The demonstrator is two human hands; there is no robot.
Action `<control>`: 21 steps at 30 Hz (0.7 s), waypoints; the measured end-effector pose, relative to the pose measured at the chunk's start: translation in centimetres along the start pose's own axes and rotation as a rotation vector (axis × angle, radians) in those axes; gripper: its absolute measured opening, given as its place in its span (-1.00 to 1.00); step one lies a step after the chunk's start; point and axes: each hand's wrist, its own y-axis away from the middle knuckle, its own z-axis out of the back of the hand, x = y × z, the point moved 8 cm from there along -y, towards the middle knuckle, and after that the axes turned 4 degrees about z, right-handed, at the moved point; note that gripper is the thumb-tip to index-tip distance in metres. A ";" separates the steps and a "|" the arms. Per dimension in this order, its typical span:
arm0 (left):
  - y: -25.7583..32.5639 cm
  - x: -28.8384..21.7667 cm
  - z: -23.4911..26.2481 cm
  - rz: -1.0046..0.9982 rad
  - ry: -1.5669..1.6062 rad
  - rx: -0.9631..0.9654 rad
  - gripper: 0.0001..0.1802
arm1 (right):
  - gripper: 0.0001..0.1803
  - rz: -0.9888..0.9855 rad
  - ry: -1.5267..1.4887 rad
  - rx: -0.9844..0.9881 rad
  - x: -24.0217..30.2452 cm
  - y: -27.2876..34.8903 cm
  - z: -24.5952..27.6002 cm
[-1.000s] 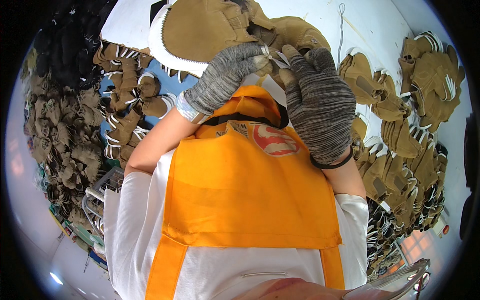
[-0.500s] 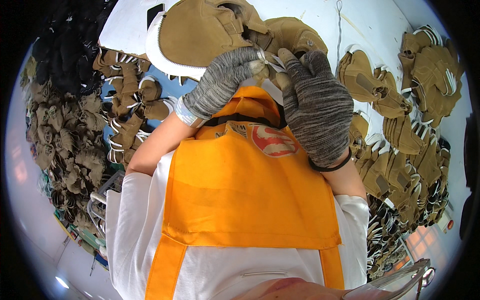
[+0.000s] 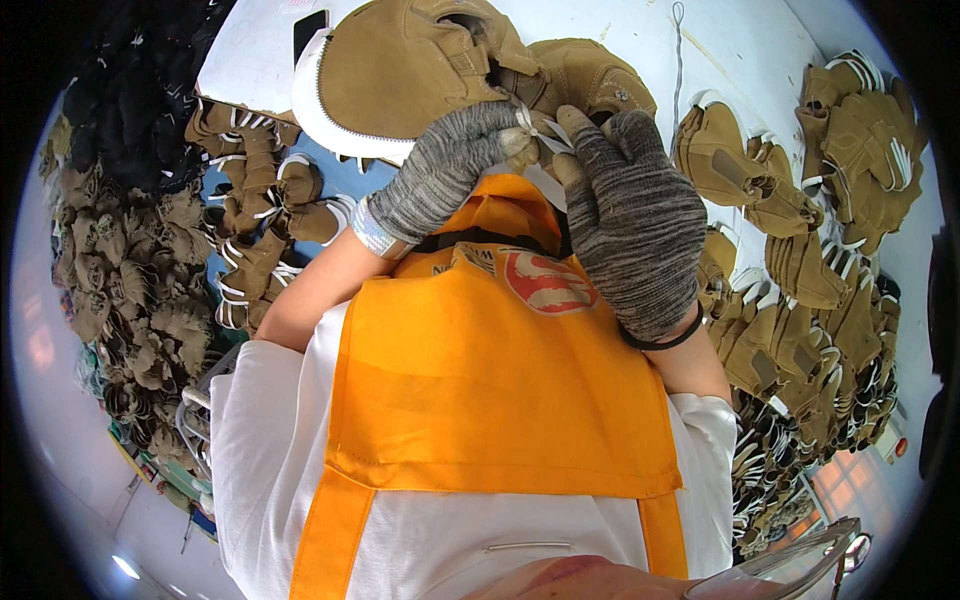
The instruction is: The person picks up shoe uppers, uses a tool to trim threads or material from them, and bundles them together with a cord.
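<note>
Bench (image 3: pixel 750 45): white top, running across the upper part of the view, carrying the shoe pieces
Apron (image 3: pixel 490 370): bright orange, worn over a white shirt, filling the middle of the view below the hands
Dark heap (image 3: pixel 130 110): black and grey-brown shoe pieces piled along the left edge
Right-hand stacks (image 3: pixel 800 300): tan shoe uppers with white trim, packed in rows down the right side of the bench
Left-hand stacks (image 3: pixel 260 220): more tan uppers with white strips, lying on a blue surface just left of the left forearm
Tan shoe upper (image 3: pixel 400 70): suede-like, with a white zigzag-edged rim – it lies at the near edge of the bench, just above the hands and touching the left hand's fingers
Right hand (image 3: pixel 630 220): in a grey knitted glove, fingers curled, thumb and forefinger closed on the white strip
Left hand (image 3: pixel 450 165): same grey glove, fingertips pinched shut on the strip from the other side
White strip (image 3: pixel 535 125): thin and ribbon-like, held between both hands – right against the tan shoe upper
</note>
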 end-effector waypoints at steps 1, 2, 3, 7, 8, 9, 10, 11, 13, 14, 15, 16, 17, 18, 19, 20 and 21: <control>0.0 0.1 0.0 -0.002 -0.018 -0.004 -0.61 | -0.64 -0.003 -0.009 -0.001 0.0 0.0 0.0; 0.0 -0.1 0.0 -0.004 -0.017 -0.001 -0.60 | -0.64 -0.006 -0.013 -0.001 0.0 0.0 0.1; 0.1 -0.3 0.0 -0.006 -0.016 0.002 -0.60 | -0.63 -0.009 -0.017 -0.002 0.1 -0.1 0.1; 0.1 0.8 0.0 0.061 0.169 0.023 -0.60 | -0.63 0.014 0.004 -0.017 0.0 0.1 0.0; 0.1 0.7 -0.1 0.068 0.194 0.037 -0.61 | -0.62 0.010 -0.006 -0.018 0.0 0.0 0.0; 0.2 0.6 -0.2 0.075 0.219 0.051 -0.61 | -0.62 0.006 -0.015 -0.018 0.1 0.0 0.0; 0.3 0.6 -0.2 0.082 0.245 0.060 -0.61 | -0.62 0.007 -0.026 -0.017 0.2 0.0 0.0; 0.3 0.9 -0.1 0.068 0.220 0.056 -0.61 | -0.62 0.018 -0.025 -0.031 0.2 0.0 0.1; 0.1 1.6 0.0 0.039 0.170 0.054 -0.62 | -0.62 0.035 -0.023 -0.058 0.2 0.2 0.0; 0.1 1.4 0.1 0.010 0.102 0.051 -0.62 | -0.62 0.029 -0.034 -0.064 0.1 0.3 -0.1; 0.1 1.0 0.1 -0.020 0.035 0.047 -0.63 | -0.62 0.023 -0.044 -0.071 0.0 0.3 -0.2; 0.1 0.7 0.2 -0.049 -0.032 0.039 -0.63 | -0.63 0.022 -0.057 -0.076 -0.1 0.3 -0.2; 0.1 0.6 0.2 -0.041 0.023 0.040 -0.63 | -0.63 0.027 -0.037 -0.074 0.0 0.3 -0.3; 0.1 0.6 0.0 -0.032 0.079 0.042 -0.63 | -0.64 0.032 -0.016 -0.073 0.1 0.3 -0.3; 0.2 0.5 -0.1 -0.024 0.134 0.047 -0.64 | -0.64 0.035 0.006 -0.071 0.2 0.3 -0.3; 0.2 0.4 -0.1 -0.018 0.121 0.043 -0.64 | -0.64 0.035 -0.003 -0.057 0.3 0.2 -0.3; 0.3 0.2 -0.1 -0.011 0.108 0.039 -0.64 | -0.64 0.036 -0.012 -0.044 0.4 0.0 -0.1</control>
